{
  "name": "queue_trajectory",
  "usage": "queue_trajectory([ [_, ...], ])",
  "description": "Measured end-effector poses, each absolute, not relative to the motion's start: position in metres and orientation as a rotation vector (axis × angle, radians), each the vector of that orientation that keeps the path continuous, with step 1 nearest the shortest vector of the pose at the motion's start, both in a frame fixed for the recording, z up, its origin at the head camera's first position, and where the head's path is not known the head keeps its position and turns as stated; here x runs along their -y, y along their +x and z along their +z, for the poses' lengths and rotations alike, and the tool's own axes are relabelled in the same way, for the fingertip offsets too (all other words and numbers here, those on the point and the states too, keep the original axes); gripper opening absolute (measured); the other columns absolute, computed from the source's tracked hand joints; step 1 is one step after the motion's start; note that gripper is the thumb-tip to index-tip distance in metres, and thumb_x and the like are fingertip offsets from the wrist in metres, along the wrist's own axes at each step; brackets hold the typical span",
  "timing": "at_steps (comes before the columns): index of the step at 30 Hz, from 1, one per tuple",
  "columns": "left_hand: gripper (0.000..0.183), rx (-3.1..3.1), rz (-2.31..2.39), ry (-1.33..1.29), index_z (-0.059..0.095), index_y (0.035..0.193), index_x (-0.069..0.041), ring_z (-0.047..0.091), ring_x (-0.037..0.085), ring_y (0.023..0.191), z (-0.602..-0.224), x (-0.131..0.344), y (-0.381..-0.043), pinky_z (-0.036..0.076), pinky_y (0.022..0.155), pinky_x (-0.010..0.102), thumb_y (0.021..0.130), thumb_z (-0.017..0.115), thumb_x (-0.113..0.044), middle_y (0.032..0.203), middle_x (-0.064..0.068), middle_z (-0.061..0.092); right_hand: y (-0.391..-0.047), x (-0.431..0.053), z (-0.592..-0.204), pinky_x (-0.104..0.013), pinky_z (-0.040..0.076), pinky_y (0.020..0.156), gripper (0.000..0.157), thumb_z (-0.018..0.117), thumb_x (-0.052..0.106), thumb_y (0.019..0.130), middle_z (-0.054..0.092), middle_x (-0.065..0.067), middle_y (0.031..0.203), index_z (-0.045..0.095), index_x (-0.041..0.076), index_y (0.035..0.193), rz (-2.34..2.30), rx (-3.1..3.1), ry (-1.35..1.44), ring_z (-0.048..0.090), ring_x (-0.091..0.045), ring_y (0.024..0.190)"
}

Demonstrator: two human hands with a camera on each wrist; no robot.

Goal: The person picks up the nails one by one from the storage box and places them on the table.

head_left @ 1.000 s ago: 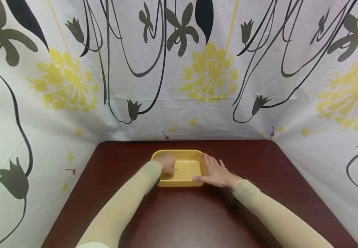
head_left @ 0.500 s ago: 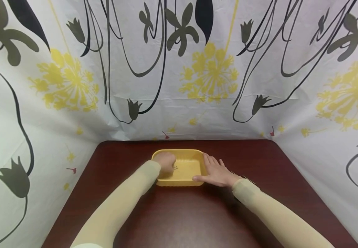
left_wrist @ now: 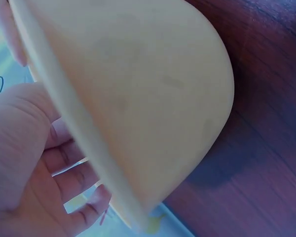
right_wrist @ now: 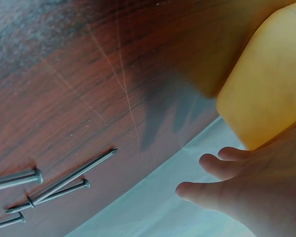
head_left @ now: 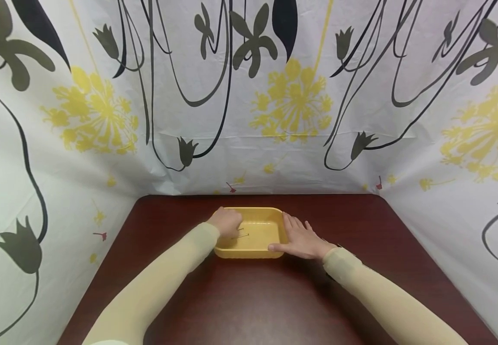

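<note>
My left hand (head_left: 226, 223) is inside the left part of a yellow plastic tray (head_left: 249, 254), its fingers bent downward. In the left wrist view, the tray wall partly hides this left hand (left_wrist: 34, 163), so whether its fingertips pinch anything cannot be seen. Beside the fingers, thin metal nails (head_left: 242, 235) show against the tray floor. My right hand (head_left: 302, 239) rests along the tray's right side with its fingers stretched out and its thumb over the near rim. The right wrist view has that hand (right_wrist: 241, 192) against the yellow tray wall (right_wrist: 266, 84).
Several large metal nails (right_wrist: 64, 182) lie on the dark red-brown table (head_left: 249, 297), near the right wrist. A white cloth (head_left: 240, 158) with flower prints hangs behind the table and along both sides.
My left hand has shifted slightly left and back within the tray, and more of the nails beside it shows. The right hand stays in place against the tray.
</note>
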State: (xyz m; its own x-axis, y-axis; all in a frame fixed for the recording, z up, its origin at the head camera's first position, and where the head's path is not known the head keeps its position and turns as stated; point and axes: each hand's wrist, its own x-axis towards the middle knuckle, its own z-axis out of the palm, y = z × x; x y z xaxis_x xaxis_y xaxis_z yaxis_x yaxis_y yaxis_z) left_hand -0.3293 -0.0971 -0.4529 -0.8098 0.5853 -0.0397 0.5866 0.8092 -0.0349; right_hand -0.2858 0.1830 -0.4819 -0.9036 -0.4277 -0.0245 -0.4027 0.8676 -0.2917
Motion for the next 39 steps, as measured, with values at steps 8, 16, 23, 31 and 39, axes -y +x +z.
queue_trajectory([
  [8,0.027,-2.995,-0.091,1.002,0.053,0.059,-0.02,0.049,0.012,0.061,-0.443,0.101,-0.32,0.038,0.07,0.037,0.078,0.071,-0.016,0.065,-0.009,0.053,-0.286,-0.182,-0.481,-0.069,0.013,0.113,0.13,0.046,0.092,0.075,0.015,-0.015,0.166,0.002,0.006,0.162,-0.426,-2.943,-0.651,0.019,-0.038,0.15],
  [16,0.025,-3.066,-0.13,1.08,0.056,0.06,-0.022,0.049,0.021,0.097,-0.431,0.11,-0.312,0.04,0.08,0.04,0.079,0.07,-0.015,0.099,-0.005,0.056,-0.286,-0.182,-0.481,-0.069,0.014,0.112,0.129,0.046,0.092,0.076,0.015,-0.016,0.166,0.001,0.006,0.162,-0.41,-2.941,-0.653,0.019,-0.039,0.15],
  [23,0.029,-3.1,-0.092,1.068,0.058,0.058,-0.025,0.043,0.028,0.128,-0.422,0.127,-0.312,0.039,0.097,0.052,0.082,0.071,-0.016,0.136,0.005,0.057,-0.286,-0.183,-0.481,-0.07,0.013,0.112,0.13,0.043,0.094,0.075,0.015,-0.015,0.166,0.001,0.006,0.162,-0.402,-2.944,-0.664,0.019,-0.039,0.15],
  [31,0.029,-3.163,-0.045,1.023,0.056,0.059,-0.023,0.038,0.034,0.137,-0.416,0.151,-0.317,0.032,0.106,0.059,0.081,0.074,-0.019,0.142,0.009,0.053,-0.288,-0.183,-0.485,-0.069,0.014,0.112,0.131,0.043,0.094,0.074,0.016,-0.015,0.166,0.001,0.007,0.162,-0.403,-2.954,-0.66,0.02,-0.039,0.149],
  [39,0.029,-3.214,0.018,0.975,0.054,0.059,-0.022,0.025,0.045,0.146,-0.408,0.182,-0.316,0.019,0.112,0.069,0.081,0.073,-0.015,0.147,0.018,0.048,-0.288,-0.182,-0.484,-0.069,0.013,0.112,0.131,0.043,0.095,0.074,0.016,-0.014,0.166,0.001,0.008,0.162,-0.402,-2.955,-0.657,0.02,-0.039,0.15],
])
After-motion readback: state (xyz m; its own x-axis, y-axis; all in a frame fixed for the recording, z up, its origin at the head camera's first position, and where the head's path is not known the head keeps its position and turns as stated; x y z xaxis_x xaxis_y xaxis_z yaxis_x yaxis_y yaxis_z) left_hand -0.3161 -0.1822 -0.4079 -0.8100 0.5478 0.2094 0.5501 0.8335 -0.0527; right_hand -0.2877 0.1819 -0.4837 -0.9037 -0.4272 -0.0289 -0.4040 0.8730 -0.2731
